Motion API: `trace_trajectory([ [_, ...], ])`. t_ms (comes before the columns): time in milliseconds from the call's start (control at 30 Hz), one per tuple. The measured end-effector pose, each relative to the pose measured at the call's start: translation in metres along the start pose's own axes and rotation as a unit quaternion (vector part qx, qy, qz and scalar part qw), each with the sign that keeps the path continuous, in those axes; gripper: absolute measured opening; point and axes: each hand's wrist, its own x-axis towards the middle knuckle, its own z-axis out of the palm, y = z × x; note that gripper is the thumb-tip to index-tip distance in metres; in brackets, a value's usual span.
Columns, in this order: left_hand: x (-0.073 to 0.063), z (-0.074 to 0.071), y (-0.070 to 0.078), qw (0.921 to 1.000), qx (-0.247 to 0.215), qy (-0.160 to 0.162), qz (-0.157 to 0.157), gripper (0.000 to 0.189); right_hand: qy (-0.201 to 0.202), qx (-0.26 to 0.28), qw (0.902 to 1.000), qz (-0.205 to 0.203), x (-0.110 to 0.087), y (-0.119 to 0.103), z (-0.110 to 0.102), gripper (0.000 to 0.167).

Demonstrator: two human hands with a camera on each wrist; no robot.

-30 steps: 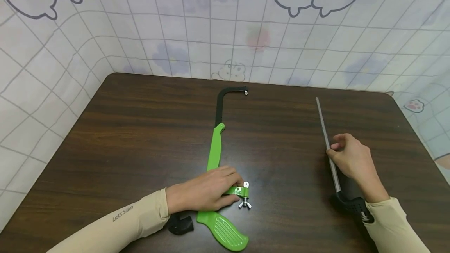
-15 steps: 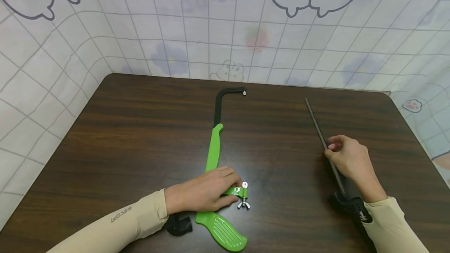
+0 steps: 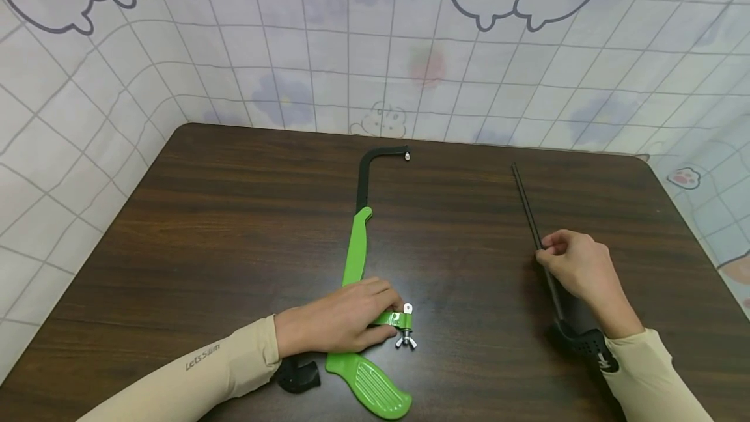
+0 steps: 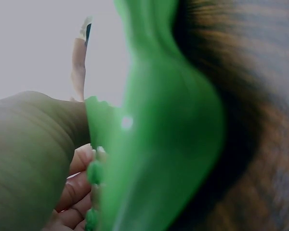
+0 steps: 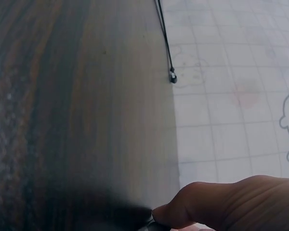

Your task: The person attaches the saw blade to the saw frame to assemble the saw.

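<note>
A hacksaw frame (image 3: 356, 253), green with a black hooked far end, lies on the table under my left hand (image 3: 342, 318). That hand grips it just above the ribbed handle (image 3: 375, 386); in the left wrist view the fingers curl about the green frame (image 4: 168, 125). By the thumb, a silver blade pin and wing nut (image 3: 406, 342) stick out of the near bracket. Off to the right, my right hand (image 3: 580, 272) pinches a long thin hacksaw blade (image 3: 526, 204) between thumb and fingers, apart from the frame. Its lower part runs down beside the wrist.
Dark wood-grain table (image 3: 246, 213), bounded at the back and sides by a white grid-patterned curtain (image 3: 328, 51). Black wrist-worn devices (image 3: 588, 342) sit by both cuffs. The frame's hooked tip (image 5: 172, 74) reaches near the table's back edge.
The blade has turned from its pale silver side to a dark, narrow look. Its far tip has swung left, then slightly back. My right hand has shifted a little left; the left hand holds still.
</note>
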Motion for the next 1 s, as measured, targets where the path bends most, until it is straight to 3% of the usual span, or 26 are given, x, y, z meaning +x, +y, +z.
trace_trajectory([
  [1000,-0.0005,-0.0001,-0.0011,1.0,0.002,-0.001,0.003,0.024,-0.027,0.006,0.9996,0.004,-0.0069,-0.0051,-0.0024,0.029],
])
